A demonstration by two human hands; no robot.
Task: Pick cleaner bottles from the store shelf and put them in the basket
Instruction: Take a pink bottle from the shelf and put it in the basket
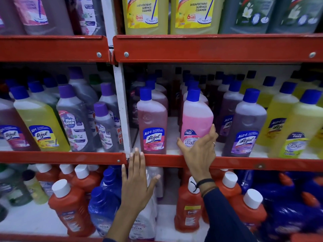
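A light pink cleaner bottle (196, 117) with a blue cap stands at the front of the middle shelf, tilted slightly. My right hand (198, 151) wraps around its lower label, thumb on the left side and fingers on the right. A darker pink Lizol bottle (151, 123) stands upright just left of it. My left hand (137, 180) is spread flat with fingers apart, its fingertips at the red shelf edge (244, 163) below that bottle; it holds nothing. No basket is in view.
Purple and yellow bottles (248, 123) fill the middle shelf to the right, yellow and grey ones (40, 123) to the left. Orange bottles (73, 206) and blue bottles (104, 203) crowd the lower shelf. Large yellow bottles (145, 14) stand above. A white upright (122, 109) divides the bays.
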